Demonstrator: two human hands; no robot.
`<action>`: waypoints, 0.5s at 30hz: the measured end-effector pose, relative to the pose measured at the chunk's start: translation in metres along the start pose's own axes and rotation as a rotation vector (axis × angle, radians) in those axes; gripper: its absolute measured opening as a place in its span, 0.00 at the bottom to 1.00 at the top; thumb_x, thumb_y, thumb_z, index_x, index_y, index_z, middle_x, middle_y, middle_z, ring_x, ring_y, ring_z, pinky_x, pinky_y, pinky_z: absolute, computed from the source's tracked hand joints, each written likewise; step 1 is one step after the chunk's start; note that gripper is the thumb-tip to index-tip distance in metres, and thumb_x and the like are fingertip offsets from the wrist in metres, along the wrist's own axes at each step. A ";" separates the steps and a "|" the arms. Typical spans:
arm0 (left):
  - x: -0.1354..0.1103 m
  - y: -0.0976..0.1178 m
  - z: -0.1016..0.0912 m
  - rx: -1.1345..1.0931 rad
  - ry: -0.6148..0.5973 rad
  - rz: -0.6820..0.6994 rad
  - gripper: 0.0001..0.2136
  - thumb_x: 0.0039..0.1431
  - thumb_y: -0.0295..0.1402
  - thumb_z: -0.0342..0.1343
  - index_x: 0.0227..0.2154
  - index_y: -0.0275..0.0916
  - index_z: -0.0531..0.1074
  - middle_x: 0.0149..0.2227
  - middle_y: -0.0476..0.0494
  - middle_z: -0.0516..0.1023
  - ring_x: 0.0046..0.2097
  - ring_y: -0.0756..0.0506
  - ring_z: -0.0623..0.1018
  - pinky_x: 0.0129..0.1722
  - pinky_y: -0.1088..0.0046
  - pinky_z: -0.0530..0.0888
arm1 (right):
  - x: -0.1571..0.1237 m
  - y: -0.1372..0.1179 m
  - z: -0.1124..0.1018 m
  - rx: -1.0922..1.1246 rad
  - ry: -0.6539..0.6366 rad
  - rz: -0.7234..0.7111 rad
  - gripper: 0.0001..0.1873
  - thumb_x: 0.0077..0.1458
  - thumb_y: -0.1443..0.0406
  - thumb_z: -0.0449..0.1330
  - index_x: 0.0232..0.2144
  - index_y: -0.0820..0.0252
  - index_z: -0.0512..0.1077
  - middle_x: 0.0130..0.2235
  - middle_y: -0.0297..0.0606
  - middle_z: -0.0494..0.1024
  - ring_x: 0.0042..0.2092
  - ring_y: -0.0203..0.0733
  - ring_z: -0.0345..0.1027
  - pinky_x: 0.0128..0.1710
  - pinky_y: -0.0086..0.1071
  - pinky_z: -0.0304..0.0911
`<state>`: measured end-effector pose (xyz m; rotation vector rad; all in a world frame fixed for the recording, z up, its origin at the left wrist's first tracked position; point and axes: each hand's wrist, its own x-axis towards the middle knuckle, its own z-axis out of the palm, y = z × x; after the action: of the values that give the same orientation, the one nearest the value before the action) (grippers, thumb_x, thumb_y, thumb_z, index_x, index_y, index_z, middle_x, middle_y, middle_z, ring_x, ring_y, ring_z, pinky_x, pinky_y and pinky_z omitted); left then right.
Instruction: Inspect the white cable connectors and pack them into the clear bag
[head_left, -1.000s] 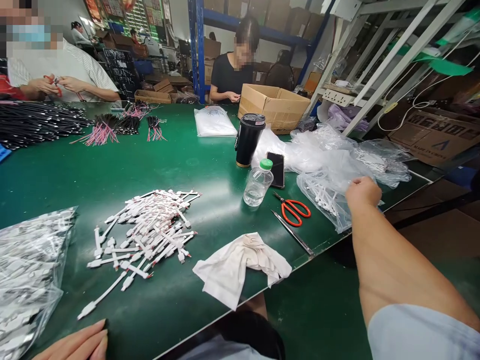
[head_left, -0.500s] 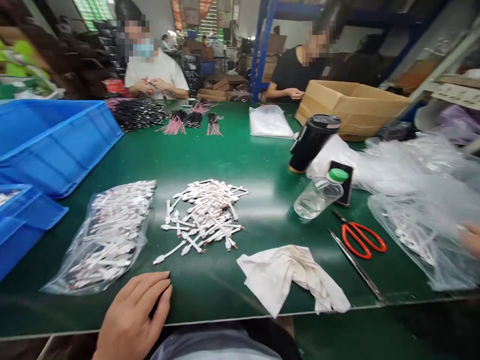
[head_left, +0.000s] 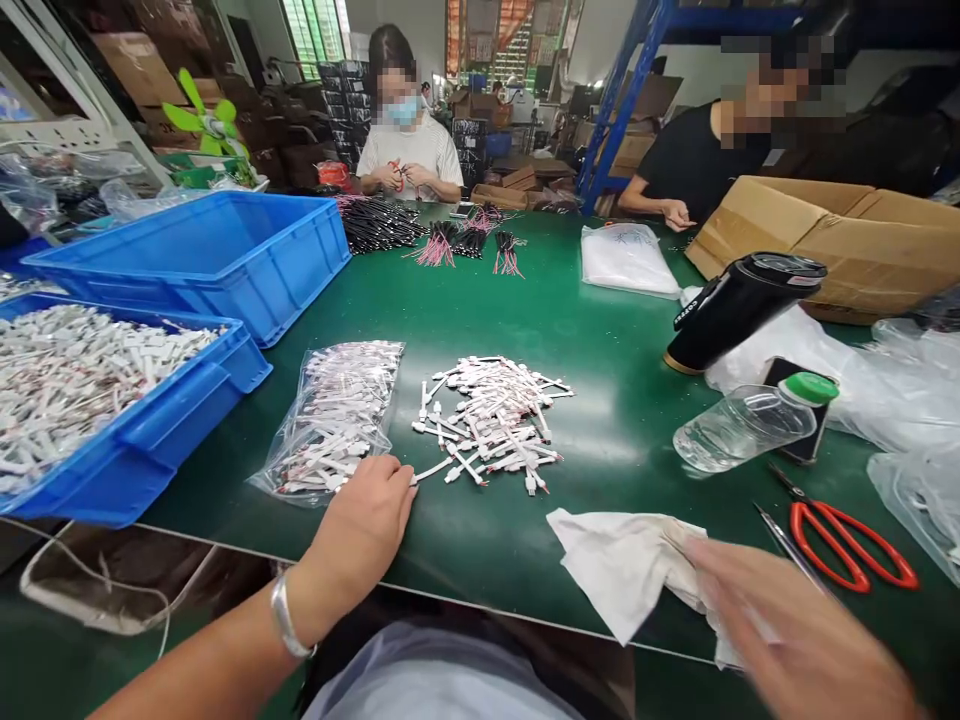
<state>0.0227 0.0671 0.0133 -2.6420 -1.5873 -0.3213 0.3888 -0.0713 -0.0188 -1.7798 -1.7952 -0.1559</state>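
Note:
My left hand (head_left: 362, 522) lies flat on the green table (head_left: 420, 300), fingers stretched, its tips touching the edge of a clear bag of white connector pieces (head_left: 335, 418) and close to a loose pile of the same white pieces (head_left: 491, 418). My right hand (head_left: 795, 635) is at the lower right, smeared by motion, over a crumpled white cloth (head_left: 626, 570). Its fingers look extended and hold nothing I can make out.
Two blue bins (head_left: 202, 255) stand at left, the nearer one (head_left: 150, 440) full of white pieces. Red scissors (head_left: 847, 535), tweezers (head_left: 787, 550), a water bottle (head_left: 750, 425), a black tumbler (head_left: 739, 310), a phone, plastic bags and a cardboard box (head_left: 840, 240) sit right. Two people work across the table.
The view has swung left, bringing the blue bins in. My left hand moved forward to the bag's edge. My right hand left the plastic bags and came over the cloth.

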 end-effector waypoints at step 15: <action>-0.021 0.017 -0.031 -1.074 -0.427 -0.198 0.05 0.60 0.32 0.46 0.33 0.38 0.66 0.29 0.50 0.69 0.32 0.51 0.67 0.33 0.75 0.65 | 0.055 -0.145 0.070 0.364 -0.108 -0.464 0.24 0.56 0.74 0.54 0.54 0.56 0.62 0.47 0.44 0.73 0.46 0.41 0.68 0.44 0.34 0.68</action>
<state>0.0236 0.0359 0.0408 -3.4721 -2.2914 -0.8812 0.2342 -0.0032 -0.0022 -1.1242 -2.1311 0.0835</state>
